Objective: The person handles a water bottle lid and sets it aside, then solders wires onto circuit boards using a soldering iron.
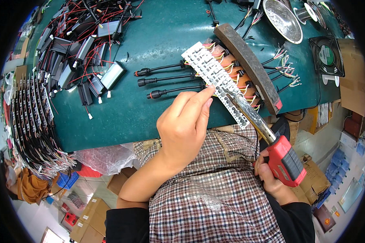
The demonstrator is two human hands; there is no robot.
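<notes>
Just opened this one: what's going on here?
A person's right hand grips a red-and-black soldering gun, its metal barrel reaching over a white circuit-board panel. The left hand has its index fingertip at the panel. A dark bar lies alongside, with coloured wires between. Black connector cables stick out on the left; farther left are piled metal cases.

Looks bright, glaring softly off the green tabletop (164, 36) toward twelve o'clock. Curves and blackens at nine and three o'clock.
</notes>
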